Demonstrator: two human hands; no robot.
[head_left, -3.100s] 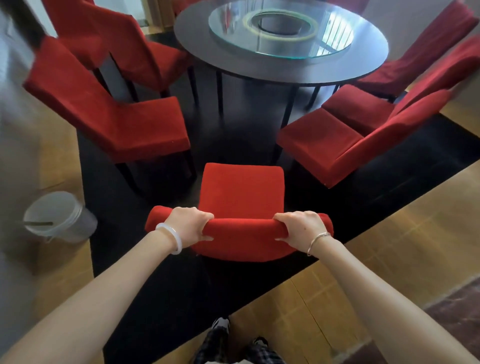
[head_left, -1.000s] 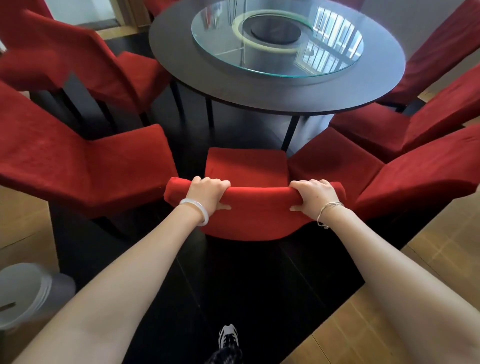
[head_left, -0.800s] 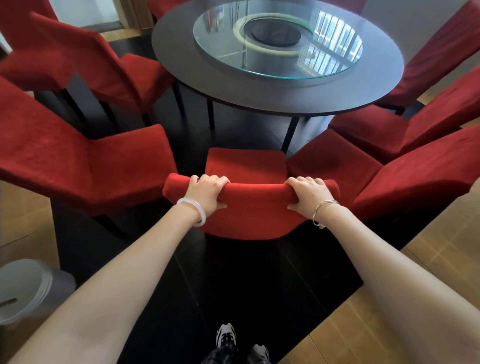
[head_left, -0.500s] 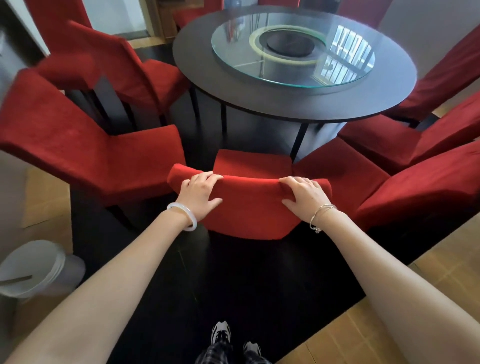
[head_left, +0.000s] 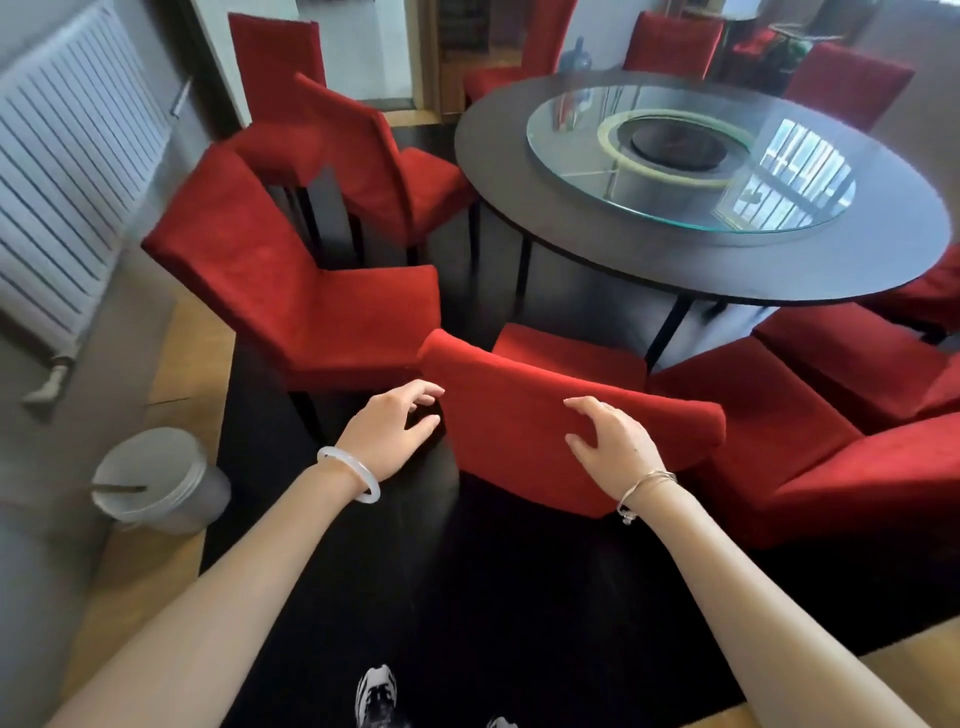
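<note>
A red upholstered chair (head_left: 524, 447) stands in front of me with its seat under the edge of a round dark table (head_left: 675, 260). My left hand (head_left: 389, 428) hovers just left of the chair's backrest, fingers spread and holding nothing. My right hand (head_left: 613, 441) is in front of the backrest's top, fingers loosely spread, off the fabric or barely touching it. A pale bangle is on my left wrist and a thin silver bracelet on my right.
More red chairs (head_left: 291, 291) crowd the left, and another red chair (head_left: 810, 457) sits close on the right. A glass turntable (head_left: 691, 161) tops the table. A white lidded bin (head_left: 156, 480) stands on the wood floor at left, below a radiator (head_left: 62, 156). A black rug (head_left: 493, 597) lies underfoot.
Both hands pushed the chair in toward the table, then let go of the backrest and drew back a little. My view has swung to the left.
</note>
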